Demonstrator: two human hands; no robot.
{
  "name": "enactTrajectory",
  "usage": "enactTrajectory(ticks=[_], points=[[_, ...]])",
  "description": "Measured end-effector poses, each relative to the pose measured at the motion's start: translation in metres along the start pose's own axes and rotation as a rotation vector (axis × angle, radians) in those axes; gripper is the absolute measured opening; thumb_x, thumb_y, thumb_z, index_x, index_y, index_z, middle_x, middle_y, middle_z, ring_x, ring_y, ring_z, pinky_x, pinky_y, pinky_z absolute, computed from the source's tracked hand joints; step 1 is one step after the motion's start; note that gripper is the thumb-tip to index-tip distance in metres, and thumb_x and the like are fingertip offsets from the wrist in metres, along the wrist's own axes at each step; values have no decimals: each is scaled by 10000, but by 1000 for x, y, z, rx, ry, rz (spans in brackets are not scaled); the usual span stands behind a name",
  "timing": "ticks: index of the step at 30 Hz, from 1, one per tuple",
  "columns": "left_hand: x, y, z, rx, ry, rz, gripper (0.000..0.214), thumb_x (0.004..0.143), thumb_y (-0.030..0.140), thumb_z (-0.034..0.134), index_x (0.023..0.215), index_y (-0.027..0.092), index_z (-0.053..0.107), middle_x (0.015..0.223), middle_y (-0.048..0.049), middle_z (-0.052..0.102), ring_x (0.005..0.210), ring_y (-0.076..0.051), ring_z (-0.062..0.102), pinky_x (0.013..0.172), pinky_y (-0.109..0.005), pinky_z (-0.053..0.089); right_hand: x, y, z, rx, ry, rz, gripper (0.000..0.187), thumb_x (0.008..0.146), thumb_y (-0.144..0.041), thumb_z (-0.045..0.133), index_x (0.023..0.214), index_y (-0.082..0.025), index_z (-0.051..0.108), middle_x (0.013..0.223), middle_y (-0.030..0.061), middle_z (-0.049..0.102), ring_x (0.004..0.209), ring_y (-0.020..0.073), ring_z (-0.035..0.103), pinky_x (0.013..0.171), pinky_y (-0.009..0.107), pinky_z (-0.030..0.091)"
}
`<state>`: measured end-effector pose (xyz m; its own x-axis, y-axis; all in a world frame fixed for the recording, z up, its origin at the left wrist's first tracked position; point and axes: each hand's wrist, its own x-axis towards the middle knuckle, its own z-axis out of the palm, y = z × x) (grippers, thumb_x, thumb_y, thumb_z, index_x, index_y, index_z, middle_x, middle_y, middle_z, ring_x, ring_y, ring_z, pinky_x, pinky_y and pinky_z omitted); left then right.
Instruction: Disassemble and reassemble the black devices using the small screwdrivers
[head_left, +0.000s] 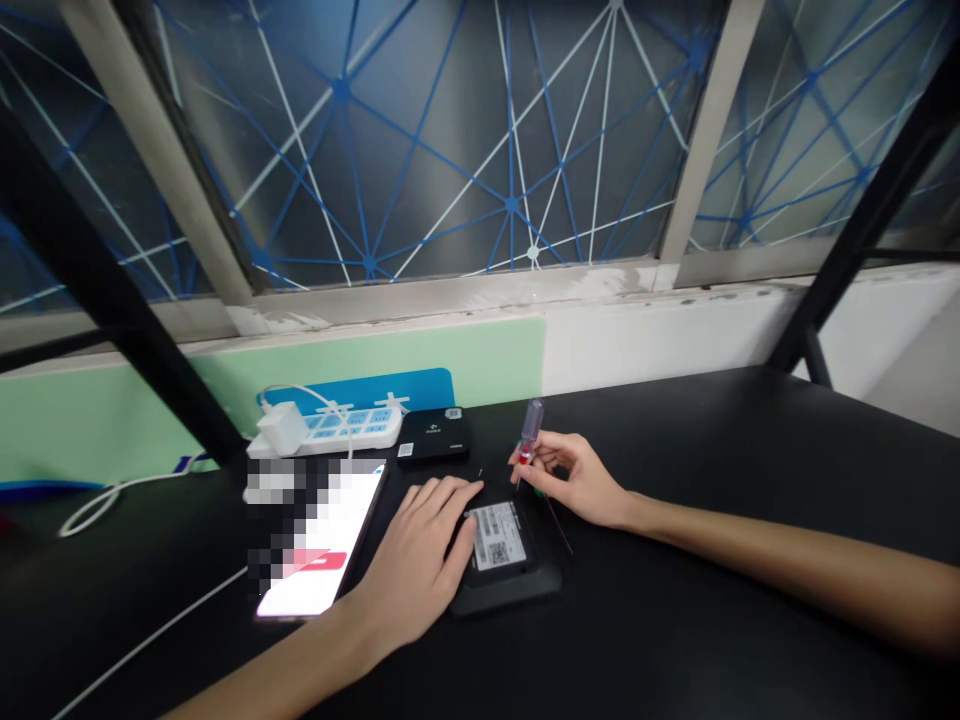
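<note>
Black matte desktop (720, 440) under a window with blue and white criss-cross lines (450, 150); landmark is the flat black plastic box with a white printed label (499, 545), lying label up on the desktop between the two hands. Step in hand looks like screwdriver work at the box's far edge: the slim screwdriver with a translucent purple handle and a red collar (532, 420) stands nearly upright there, tip down; whether the tip is seated in anything, cannot tell. Next move probably calls for a steady box, a driver square to the work and small twists, with a slip across the casing as the main risk. Right hand (577, 485), beyond the box's far right corner, has thumb and fingers pinched narrow around the screwdriver's lower part. Left hand (420, 545) lies palm down along the box's left side, fingers lightly spread and gripping nothing; thumb overlaps the box's left edge, index fingertip just by its far left corner, firm contact unclear. Thin dark rod (559, 528) just right of the box, kind unclear. Second black box (433, 436) beyond it to the left, white power strip (375, 428) farther left, lit tablet-like screen (330, 545) left past the left hand.
</note>
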<state>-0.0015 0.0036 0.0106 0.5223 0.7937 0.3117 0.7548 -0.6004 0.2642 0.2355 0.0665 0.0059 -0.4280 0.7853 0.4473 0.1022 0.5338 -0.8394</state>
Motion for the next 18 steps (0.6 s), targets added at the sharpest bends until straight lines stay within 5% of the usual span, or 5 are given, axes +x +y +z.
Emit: enactTrajectory(ticks=[18], points=[[1,0,-1,-33,10,20,374,1022,255,357,1388,256,438,1261,-51,574,1153,-233,528,1014,-452,406,-2,-2,1,-101,-78,-52,171,891,-278,629,974,-135,672,765,40,698,506,78,436,468,225,333]])
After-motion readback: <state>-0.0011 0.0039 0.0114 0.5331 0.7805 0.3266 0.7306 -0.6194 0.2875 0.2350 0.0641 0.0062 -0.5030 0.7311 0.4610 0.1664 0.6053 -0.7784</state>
